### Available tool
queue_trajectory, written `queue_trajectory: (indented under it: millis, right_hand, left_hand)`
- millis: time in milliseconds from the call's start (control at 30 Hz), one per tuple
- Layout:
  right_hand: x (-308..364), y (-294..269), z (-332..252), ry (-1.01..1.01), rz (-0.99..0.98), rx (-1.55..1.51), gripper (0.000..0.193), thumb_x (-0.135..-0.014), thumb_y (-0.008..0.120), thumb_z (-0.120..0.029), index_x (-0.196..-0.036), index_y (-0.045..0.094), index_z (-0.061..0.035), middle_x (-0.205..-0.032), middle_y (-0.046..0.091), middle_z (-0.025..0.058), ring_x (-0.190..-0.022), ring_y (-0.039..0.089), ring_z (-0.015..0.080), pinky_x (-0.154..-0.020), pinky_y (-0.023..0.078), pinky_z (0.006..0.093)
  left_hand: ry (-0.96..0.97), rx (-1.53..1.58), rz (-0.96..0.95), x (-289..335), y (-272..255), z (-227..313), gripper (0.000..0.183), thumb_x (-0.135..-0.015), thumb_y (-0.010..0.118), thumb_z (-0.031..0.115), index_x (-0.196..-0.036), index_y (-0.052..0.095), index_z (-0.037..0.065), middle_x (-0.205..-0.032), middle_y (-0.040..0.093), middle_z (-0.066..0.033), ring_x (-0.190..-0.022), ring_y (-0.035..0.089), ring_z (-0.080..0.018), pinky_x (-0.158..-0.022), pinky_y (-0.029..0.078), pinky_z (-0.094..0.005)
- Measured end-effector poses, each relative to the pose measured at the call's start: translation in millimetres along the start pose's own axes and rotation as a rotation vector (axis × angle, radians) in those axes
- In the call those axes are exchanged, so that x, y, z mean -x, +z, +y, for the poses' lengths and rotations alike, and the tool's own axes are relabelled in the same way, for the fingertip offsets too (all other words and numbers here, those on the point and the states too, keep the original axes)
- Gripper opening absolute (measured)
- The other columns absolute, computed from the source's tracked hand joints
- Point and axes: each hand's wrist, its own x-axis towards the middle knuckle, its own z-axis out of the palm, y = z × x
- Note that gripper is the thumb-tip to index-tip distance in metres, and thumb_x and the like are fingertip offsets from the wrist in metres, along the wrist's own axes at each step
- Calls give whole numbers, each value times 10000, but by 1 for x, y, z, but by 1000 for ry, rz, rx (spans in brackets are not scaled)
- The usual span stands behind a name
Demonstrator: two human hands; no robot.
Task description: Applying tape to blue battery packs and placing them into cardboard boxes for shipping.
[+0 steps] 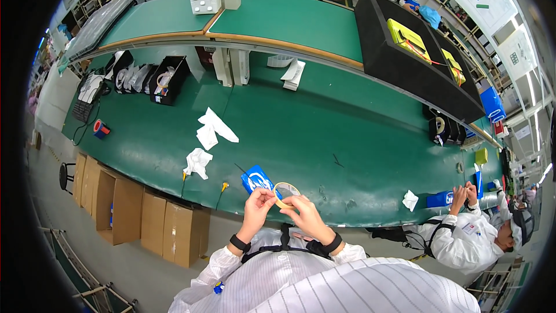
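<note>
A narrow yellowish roll of tape (297, 187) is held up at the table's near edge, in front of my body. My right hand (307, 215) grips its lower side between thumb and fingers. At the roll's left side, my left hand (258, 211) pinches with thumb and forefinger at the tape's edge; whether a loose end is between them is too small to see. Just beyond my left hand lies a blue wrapped pack (252, 177) with white marks and a thin dark lead at its far end. Both my wrists wear black bands.
Crumpled white paper (198, 162) and white sheets (215, 128) lie left on the green table (278, 122). A red-and-blue tape roll (101, 129) sits farther left. A raised shelf (289, 20) spans the back. Cardboard boxes (153, 223) stand below left. A co-worker (469, 243) handles a blue pack at right.
</note>
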Motion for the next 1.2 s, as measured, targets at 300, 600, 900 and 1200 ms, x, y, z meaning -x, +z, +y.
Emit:
queue_trajectory:
  millis: [300, 600, 900, 1200]
  right_hand:
    - [1, 1, 3, -22, 6, -8, 206, -828, 747, -95, -980, 641, -5, -928, 698, 103, -843, 653, 286, -791, 469, 379]
    - [-1, 10, 13, 239, 97, -64, 319, -856, 720, -66, -1126, 559, -14, -753, 669, 147, -645, 663, 248, -582, 495, 347]
    - [-6, -3, 20, 170, 50, -129, 163, -825, 739, -96, -961, 676, -30, -914, 709, 142, -834, 689, 299, -758, 527, 347]
    - [-4, -16, 29, 502, 280, -230, 146, -925, 665, -146, -964, 658, -5, -678, 647, 35, -621, 606, 91, -556, 458, 256]
  left_hand:
    - [98, -113, -30, 1, -1, -9, 89, -931, 639, 6, -957, 554, -4, -961, 541, -29, -827, 576, -94, -776, 478, -233]
    - [259, -445, -6, 9, 11, -6, 83, -901, 601, -29, -923, 524, -5, -879, 536, -73, -704, 524, -143, -646, 448, -274]
    - [87, -375, -90, 0, -2, -7, 89, -934, 581, -16, -980, 514, 21, -942, 523, -17, -827, 508, -78, -761, 439, -226]
    - [132, -120, -134, -9, -11, -1, 316, -1000, 507, 37, -1289, 382, 47, -1126, 494, -98, -944, 627, -166, -872, 514, -329]
